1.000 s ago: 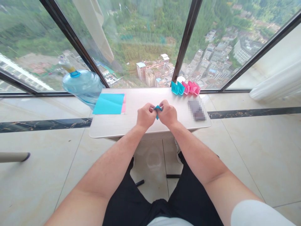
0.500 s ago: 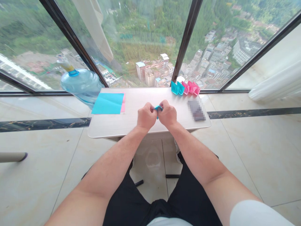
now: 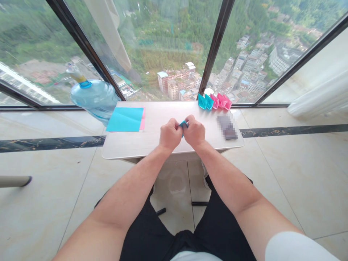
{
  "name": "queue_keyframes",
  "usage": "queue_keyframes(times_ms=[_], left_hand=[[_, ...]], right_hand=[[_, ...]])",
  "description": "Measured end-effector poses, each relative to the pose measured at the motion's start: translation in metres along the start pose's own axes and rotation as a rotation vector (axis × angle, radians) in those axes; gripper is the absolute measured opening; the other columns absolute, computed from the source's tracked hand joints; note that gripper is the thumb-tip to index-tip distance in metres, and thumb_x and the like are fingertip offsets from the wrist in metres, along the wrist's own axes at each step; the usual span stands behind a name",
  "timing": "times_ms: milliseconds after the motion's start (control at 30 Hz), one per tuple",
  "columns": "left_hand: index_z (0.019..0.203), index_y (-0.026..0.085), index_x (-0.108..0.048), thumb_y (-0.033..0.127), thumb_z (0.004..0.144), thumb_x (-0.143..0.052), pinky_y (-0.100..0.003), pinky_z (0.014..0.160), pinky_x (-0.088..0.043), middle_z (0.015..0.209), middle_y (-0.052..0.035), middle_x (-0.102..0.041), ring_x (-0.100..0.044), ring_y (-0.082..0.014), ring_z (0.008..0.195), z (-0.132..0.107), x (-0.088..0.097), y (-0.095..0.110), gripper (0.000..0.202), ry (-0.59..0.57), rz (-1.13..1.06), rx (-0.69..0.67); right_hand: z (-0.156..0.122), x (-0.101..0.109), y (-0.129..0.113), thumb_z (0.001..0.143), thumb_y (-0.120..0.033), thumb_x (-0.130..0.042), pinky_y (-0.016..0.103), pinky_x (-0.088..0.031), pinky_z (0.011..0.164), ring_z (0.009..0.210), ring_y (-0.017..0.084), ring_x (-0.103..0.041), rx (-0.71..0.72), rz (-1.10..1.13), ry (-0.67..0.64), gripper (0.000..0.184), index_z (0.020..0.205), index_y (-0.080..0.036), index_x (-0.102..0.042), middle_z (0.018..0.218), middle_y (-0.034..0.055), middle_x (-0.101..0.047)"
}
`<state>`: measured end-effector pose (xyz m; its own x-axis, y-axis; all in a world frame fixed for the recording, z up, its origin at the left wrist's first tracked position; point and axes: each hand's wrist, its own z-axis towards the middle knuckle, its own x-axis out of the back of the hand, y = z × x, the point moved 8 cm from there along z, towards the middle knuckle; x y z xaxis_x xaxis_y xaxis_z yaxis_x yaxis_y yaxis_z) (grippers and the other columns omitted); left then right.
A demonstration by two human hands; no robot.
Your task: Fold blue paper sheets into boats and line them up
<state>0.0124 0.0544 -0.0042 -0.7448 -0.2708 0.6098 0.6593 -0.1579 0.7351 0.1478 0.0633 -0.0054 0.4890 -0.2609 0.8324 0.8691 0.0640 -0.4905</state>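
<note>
Just right of centre in the head view, low over the desk (image 3: pixel 130 145), a small piece of folded blue paper (image 3: pixel 183 124) sits between the left hand (image 3: pixel 170 134) and the right hand (image 3: pixel 194 131). Both have it at once, one from each side, probably so that each steadies what the other presses.

The fingers of both are curled in, thumbs against forefingers, drawn nearly together with only the thin paper between them. How the other fingertips sit underneath I can't tell from where I stand; the knuckles cover them.

Left of the hands, toward the desk's far corner, a blue sheet (image 3: pixel 123 119) lies flat over a pink sheet (image 3: pixel 143 124), likely set there to be within reach and leave the middle free. At the desk's far right edge stand blue folded shapes (image 3: pixel 208 102) and pink folded shapes (image 3: pixel 223 102), lined up close together, perhaps to keep them from being knocked. Nearer on that side lies a blurred dark object (image 3: pixel 227 127), well apart from both hands.
</note>
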Motion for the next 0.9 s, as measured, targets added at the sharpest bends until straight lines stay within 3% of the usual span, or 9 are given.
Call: queue_keyframes(times_ms=[233, 500, 767, 900], left_hand=[[0.077, 0.022, -0.059, 0.020, 0.081, -0.059, -0.028, 0.070, -0.047, 0.070, 0.0002, -0.069, -0.064, -0.0169, 0.067, -0.003, 0.003, 0.002, 0.005, 0.054, -0.039, -0.035], [0.078, 0.023, -0.056, 0.017, 0.075, -0.063, -0.025, 0.069, -0.048, 0.069, 0.0040, -0.067, -0.062, -0.0137, 0.065, -0.011, 0.002, 0.008, 0.010, 0.088, -0.190, -0.011], [0.082, 0.023, -0.056, 0.015, 0.074, -0.063, -0.023, 0.068, -0.049, 0.074, 0.0045, -0.067, -0.063, -0.0120, 0.067, -0.011, 0.002, 0.010, 0.013, 0.080, -0.275, -0.033], [0.084, 0.023, -0.056, 0.019, 0.076, -0.064, -0.024, 0.072, -0.051, 0.076, 0.0034, -0.067, -0.066, -0.0128, 0.070, -0.008, 0.003, 0.005, 0.012, 0.053, -0.328, 0.000]], right_hand=[[0.003, -0.005, 0.012, 0.079, -0.029, -0.055, 0.032, -0.043, 0.067, 0.070, 0.023, -0.064, -0.104, 0.307, 0.023, 0.018, 0.096, -0.024, -0.057, 0.074, 0.0012, -0.068], [0.005, 0.003, 0.018, 0.076, -0.036, -0.061, 0.035, -0.050, 0.076, 0.081, 0.023, -0.067, -0.137, 0.570, 0.186, 0.021, 0.092, -0.023, -0.055, 0.086, 0.0038, -0.071], [0.001, 0.014, 0.012, 0.077, -0.035, -0.059, 0.033, -0.050, 0.076, 0.079, 0.021, -0.065, -0.068, 0.528, 0.250, 0.017, 0.089, -0.024, -0.054, 0.086, 0.0013, -0.069], [-0.001, 0.014, 0.009, 0.082, -0.035, -0.058, 0.031, -0.050, 0.075, 0.075, 0.019, -0.064, -0.056, 0.485, 0.207, 0.016, 0.093, -0.025, -0.054, 0.084, 0.0001, -0.069]])
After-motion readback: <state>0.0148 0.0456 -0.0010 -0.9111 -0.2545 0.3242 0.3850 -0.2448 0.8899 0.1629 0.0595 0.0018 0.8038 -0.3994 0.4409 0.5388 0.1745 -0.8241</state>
